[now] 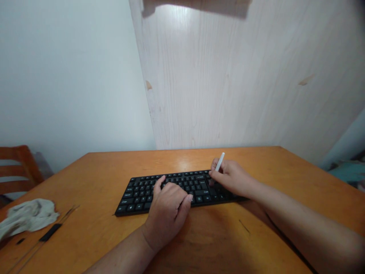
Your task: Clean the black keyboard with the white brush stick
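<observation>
A black keyboard [137,194] lies slightly aslant on the wooden table. My left hand [168,205] rests on its middle and lower edge, with one finger stretched out over the keys, the thumb apart and the other fingers bent. Nothing shows in that hand. Over the right part of the keyboard, my right hand [232,177] is closed around a slim white pen-like stick [219,161], which tilts up and to the right. Its lower end, near the keys, is mostly hidden by my fingers and unclear.
On the table [94,171] at the left lie a crumpled pale cloth [31,215] and a thin cord with a black piece [50,232]. A dark cable [291,243] runs under my right forearm. A wooden chair [19,167] stands at the left; walls rise behind.
</observation>
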Demonstrator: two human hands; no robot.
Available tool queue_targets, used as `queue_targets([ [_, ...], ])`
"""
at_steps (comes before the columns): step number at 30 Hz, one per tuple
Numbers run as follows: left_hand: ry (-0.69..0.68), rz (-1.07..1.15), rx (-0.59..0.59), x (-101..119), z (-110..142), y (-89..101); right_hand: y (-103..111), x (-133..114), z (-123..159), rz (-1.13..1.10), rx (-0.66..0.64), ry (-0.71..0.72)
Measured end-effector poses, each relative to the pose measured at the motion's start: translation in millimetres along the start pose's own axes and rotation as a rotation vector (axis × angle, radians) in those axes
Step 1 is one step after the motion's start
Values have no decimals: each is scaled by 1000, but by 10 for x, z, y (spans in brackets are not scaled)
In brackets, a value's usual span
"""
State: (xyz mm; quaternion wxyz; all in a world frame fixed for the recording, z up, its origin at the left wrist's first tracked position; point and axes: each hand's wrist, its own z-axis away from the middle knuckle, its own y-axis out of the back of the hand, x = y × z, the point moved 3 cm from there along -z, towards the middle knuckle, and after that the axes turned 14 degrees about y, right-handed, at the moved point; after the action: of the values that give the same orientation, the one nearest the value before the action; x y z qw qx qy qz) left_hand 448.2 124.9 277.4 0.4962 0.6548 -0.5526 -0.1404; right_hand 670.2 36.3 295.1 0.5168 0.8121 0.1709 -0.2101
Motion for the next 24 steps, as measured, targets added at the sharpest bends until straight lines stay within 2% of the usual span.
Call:
queue_targets([
  [5, -9, 1, 5, -1, -5, 1, 84, 22, -14, 79, 68, -12],
  [10, -11, -6, 3, -3, -9, 0, 89, 18, -25, 185, 26, -17],
  [13, -12, -7, 4, -6, -9, -5, 85, 29, -23, 146, -4, -30],
  [19, -10, -9, -1, -7, -10, -6, 105, 38, -29, 169, 56, -25],
  [24, -16, -3, 0, -5, -10, 0, 91, 37, -32, 163, 18, -15],
])
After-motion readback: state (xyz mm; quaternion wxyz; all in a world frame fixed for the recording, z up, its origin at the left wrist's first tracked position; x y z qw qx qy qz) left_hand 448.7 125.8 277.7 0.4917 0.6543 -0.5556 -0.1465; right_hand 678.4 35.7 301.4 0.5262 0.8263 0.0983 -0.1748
